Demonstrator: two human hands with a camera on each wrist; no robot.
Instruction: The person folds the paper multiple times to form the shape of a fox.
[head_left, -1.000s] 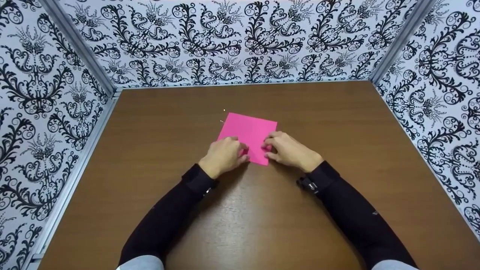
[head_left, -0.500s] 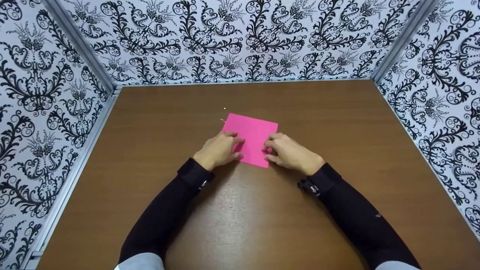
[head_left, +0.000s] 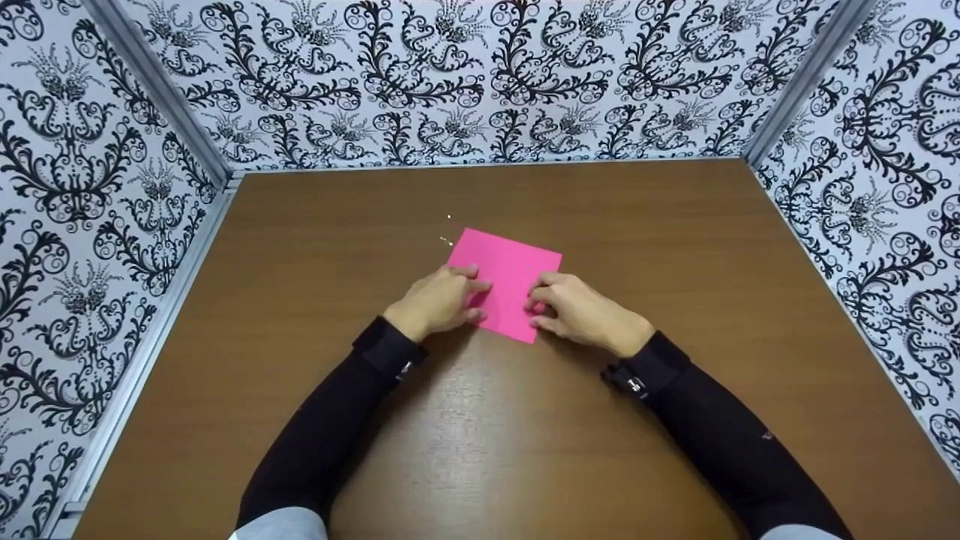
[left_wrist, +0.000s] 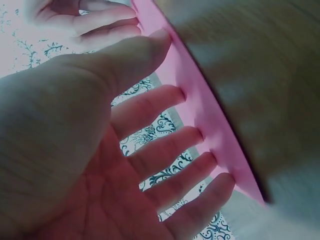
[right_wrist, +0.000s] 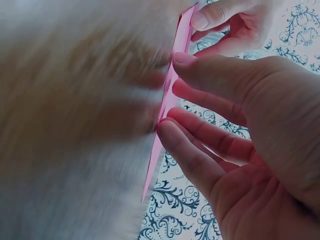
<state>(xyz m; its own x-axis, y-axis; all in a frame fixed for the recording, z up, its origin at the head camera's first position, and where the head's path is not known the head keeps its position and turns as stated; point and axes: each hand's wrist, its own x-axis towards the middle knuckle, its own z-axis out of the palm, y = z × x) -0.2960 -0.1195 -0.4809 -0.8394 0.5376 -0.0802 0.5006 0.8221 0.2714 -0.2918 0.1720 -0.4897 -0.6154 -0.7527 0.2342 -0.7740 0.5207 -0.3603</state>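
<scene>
Left hand (head_left: 439, 301), fingers spread, and right hand (head_left: 583, 311), fingers loosely bent, rest fingertips on a square pink paper sheet (head_left: 510, 279). It lies between them (on the brown wood-grain table (head_left: 480, 465) beneath both hands).

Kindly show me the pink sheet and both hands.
Pink sheet (head_left: 508, 281), head view: middle of its upper face.
Left hand (head_left: 434, 301), head view: back of the hand.
Right hand (head_left: 583, 308), head view: back of the hand.
</scene>
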